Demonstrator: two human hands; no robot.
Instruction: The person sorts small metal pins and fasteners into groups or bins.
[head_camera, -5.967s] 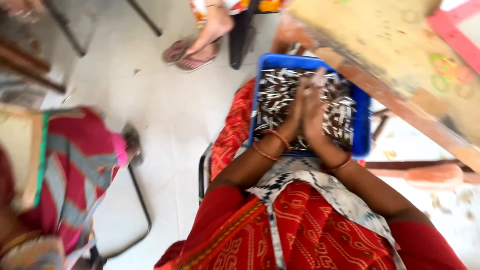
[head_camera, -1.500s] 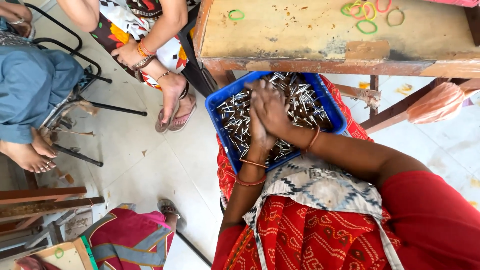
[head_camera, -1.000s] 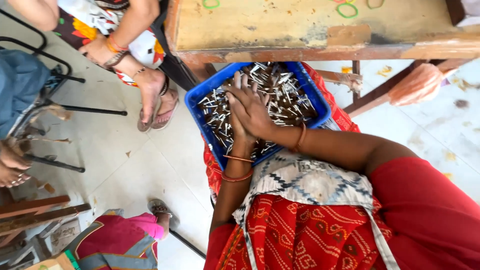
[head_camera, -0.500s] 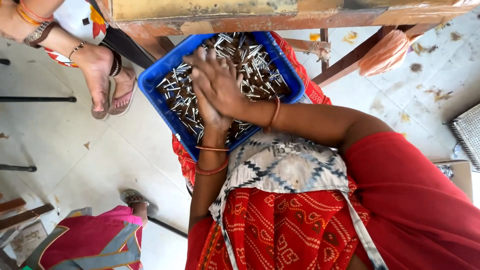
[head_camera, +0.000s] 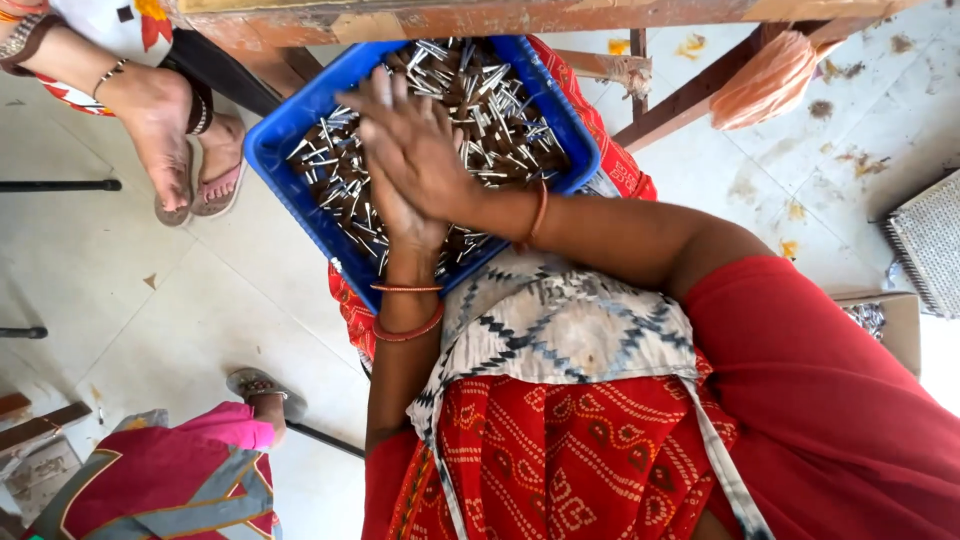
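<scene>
A blue plastic tray rests on my lap, filled with several small metal pins. My right hand lies flat on top of my left hand, palm to palm, low over the middle of the tray and touching the pins. The fingers of both hands are stretched out together. Anything between the palms is hidden. I wear thin bangles on both wrists, a red patterned dress, and a white patterned cloth across my lap.
A worn wooden table edge runs just beyond the tray. Another person's sandalled feet are at the upper left, and a third person's foot and pink cloth at the lower left. An orange bundle and a wire mesh basket sit to the right.
My hands stay pressed together over the tray, sliding slightly against each other. The view has swung, so the tray now sits higher and further left.
</scene>
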